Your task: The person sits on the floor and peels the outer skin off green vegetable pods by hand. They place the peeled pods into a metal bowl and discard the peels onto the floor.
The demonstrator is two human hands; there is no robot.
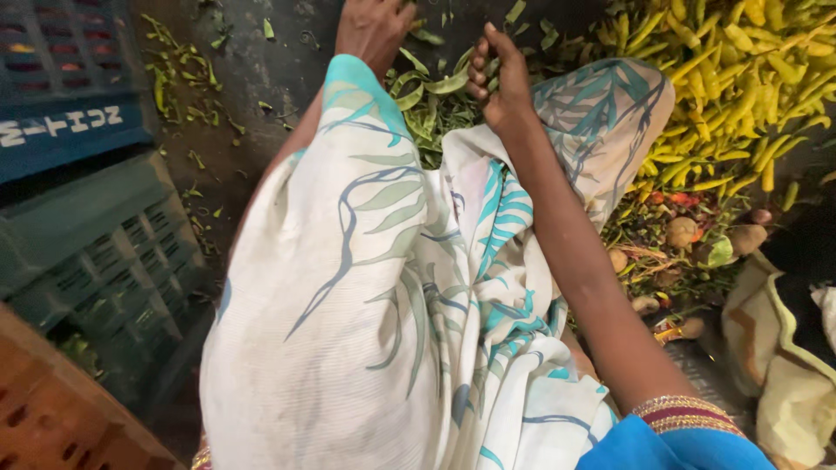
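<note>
Pinching green pods (493,70) between right-hand fingers (478,71).

Dim overall, with warm light falling from the upper right onto the heap of yellow-green chilli peppers (740,78). The stacked plastic crates (78,200) sit in shadow; edges look slightly soft.

A vegetable market floor, where produce is sorted on the ground.

A big heap of yellow-green chillies (740,78) lies loose on the dark floor (261,70), with green pods (431,96), a few potatoes (681,231) and leafy scraps (183,78) strewn about. Stacked plastic crates (87,226) stand at one side, a cloth sack (784,365) at the other.
</note>
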